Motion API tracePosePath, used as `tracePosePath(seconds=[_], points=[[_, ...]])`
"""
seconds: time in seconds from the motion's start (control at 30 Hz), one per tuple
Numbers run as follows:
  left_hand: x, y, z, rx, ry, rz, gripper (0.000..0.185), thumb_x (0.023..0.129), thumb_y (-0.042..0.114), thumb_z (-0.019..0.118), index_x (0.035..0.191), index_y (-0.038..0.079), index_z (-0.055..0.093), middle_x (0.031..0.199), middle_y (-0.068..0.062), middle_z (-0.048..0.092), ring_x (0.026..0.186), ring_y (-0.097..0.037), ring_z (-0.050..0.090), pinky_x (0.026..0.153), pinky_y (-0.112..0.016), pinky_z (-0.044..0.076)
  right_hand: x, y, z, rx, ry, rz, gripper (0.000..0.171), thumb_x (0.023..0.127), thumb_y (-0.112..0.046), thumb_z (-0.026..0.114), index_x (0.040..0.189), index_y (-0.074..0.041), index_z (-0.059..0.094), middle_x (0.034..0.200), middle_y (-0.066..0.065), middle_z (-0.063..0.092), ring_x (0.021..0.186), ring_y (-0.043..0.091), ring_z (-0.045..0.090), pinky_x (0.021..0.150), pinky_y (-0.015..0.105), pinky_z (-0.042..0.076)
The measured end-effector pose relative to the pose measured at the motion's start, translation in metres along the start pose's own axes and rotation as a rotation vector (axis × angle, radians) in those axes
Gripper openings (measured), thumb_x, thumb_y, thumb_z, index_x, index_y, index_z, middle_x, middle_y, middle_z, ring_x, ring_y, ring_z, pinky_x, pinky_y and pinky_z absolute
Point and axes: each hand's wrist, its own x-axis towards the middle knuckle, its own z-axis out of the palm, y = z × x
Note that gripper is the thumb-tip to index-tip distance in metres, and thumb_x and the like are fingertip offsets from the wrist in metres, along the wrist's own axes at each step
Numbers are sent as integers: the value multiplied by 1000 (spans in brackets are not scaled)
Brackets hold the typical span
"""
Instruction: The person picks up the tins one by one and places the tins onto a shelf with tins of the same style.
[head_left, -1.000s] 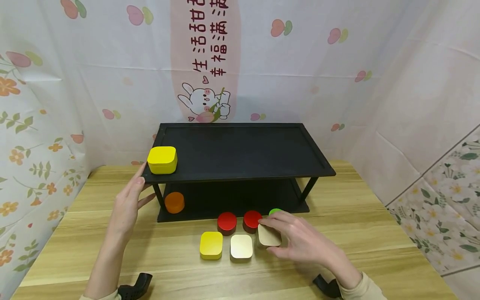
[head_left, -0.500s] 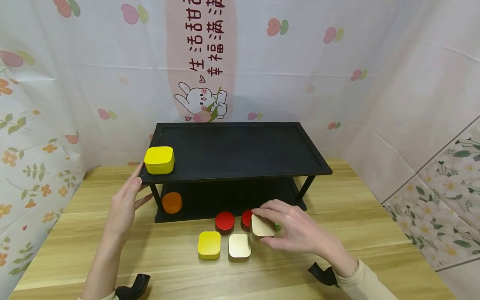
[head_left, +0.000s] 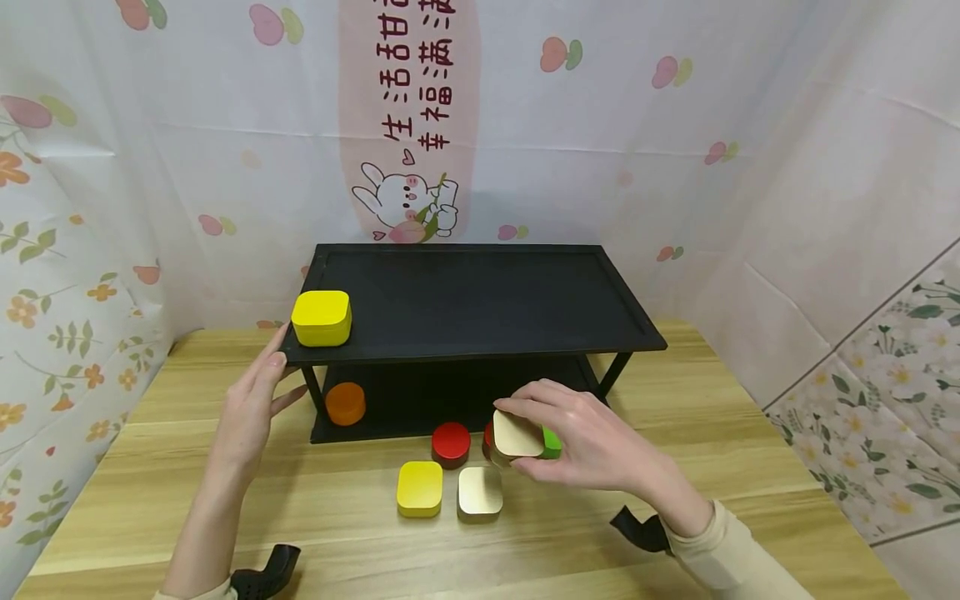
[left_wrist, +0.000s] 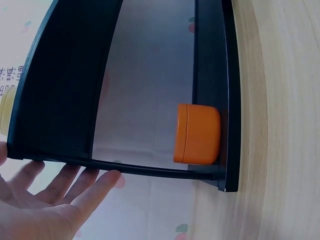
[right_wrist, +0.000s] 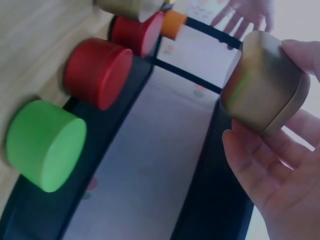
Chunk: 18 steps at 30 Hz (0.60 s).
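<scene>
My right hand (head_left: 592, 437) holds a gold rounded-square tin (head_left: 517, 435) between thumb and fingers, above the table in front of the shelf. In the right wrist view this tin (right_wrist: 267, 82) is off the surface. My left hand (head_left: 251, 408) touches the left end of a black two-tier shelf (head_left: 480, 304), its fairly straight fingers (left_wrist: 97, 192) along the side frame. Below the held tin is a partly hidden red round tin (right_wrist: 97, 72), with a green tin (right_wrist: 47, 145) beside it. A second gold tin (head_left: 480, 493) stands on the table.
A yellow tin (head_left: 322, 318) sits on the upper tier's left front corner. An orange round tin (head_left: 346, 404) stands on the lower tier at left. Another red tin (head_left: 451, 445) and a yellow tin (head_left: 420, 489) stand on the wooden table (head_left: 360, 558).
My right hand has lifted the gold tin and carried it slightly left and toward the shelf, uncovering more of the green tin. The left hand stays at the shelf's left end.
</scene>
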Motion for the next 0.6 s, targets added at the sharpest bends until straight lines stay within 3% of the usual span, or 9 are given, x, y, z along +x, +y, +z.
tracePosePath(seconds=[0.17,0.23,0.37,0.43,0.6], points=[[-1,-1,-1,-4,4,14,50,112,44,36,161,35,31,173,-1,25,137,-10,48,88,-9,55,11,-3,-5,10,13,-15,57,82,-32,84,134,-17,67,123,-7,67,102,3,63,79,14,55],[-1,-2,-2,-11,2,17,50,112,44,36,161,35,32,173,-2,25,139,-12,47,88,-9,55,16,-5,-8,25,17,-24,57,82,-32,84,134,-17,67,122,-7,68,98,2,63,76,14,54],[0,-2,-2,-22,-6,17,50,112,43,37,161,35,31,173,-1,24,146,-29,40,88,-9,55,26,-7,-12,53,15,-23,55,84,-30,82,135,-16,67,122,-7,67,90,0,59,71,14,52],[0,-3,-3,-23,-9,18,50,112,43,37,161,35,32,173,0,25,146,-28,40,89,-9,55,31,-7,-13,66,13,-16,55,85,-29,81,136,-16,66,122,-8,66,89,-1,58,70,13,51],[0,-2,-3,-16,-13,26,51,112,42,37,161,33,32,172,-3,26,131,-2,50,89,-9,56,42,-9,-18,95,12,-22,53,87,-27,78,137,-17,65,122,-9,65,91,-2,58,72,13,51]])
